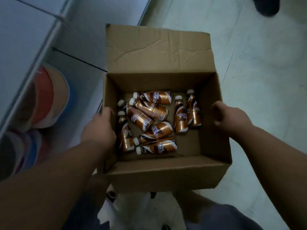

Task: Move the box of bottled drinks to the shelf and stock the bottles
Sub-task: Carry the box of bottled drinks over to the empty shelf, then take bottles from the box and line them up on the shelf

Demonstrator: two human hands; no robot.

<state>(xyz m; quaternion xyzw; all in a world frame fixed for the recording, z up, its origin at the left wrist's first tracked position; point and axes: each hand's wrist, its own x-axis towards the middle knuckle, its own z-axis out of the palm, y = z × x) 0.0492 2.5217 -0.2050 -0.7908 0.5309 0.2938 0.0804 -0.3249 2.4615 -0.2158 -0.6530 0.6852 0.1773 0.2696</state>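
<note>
An open cardboard box is held in front of me, its far flap standing up. Several brown-and-copper Nescafe bottles with white caps lie loose on its bottom, most on the left and two at the right. My left hand grips the box's left wall, fingers curled over the rim. My right hand grips the right wall from outside, thumb at the rim.
White shelf boards run along the left, with round colourful packages on the lower level. Pale floor spreads to the right. A dark shoe of another person shows at the top right. My legs are below the box.
</note>
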